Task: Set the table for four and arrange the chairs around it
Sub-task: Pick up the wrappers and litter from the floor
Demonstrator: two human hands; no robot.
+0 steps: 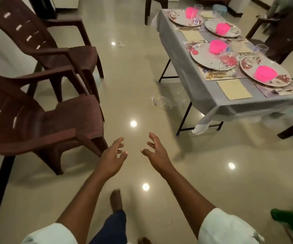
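Observation:
A folding table (210, 101) under a grey cloth stands at the upper right. On it lie several flowered plates (210, 59), each with a pink bowl (217, 47), plus glasses (261, 48) and tan mats (233, 89). Two brown plastic chairs stand apart from the table at the left, the nearer chair (42, 118) and the farther chair (54, 44). My left hand (113, 157) and my right hand (155, 151) reach forward over the floor, fingers spread and loosely bent, holding nothing. My left hand is just right of the nearer chair's front leg.
Another brown chair (286, 36) stands at the table's far right side, and a fourth (155, 4) behind its far end. A crumpled clear wrapper (161, 102) lies on the glossy floor by the table. A green object (290, 219) sits at the lower right. My bare foot (115, 201) is below.

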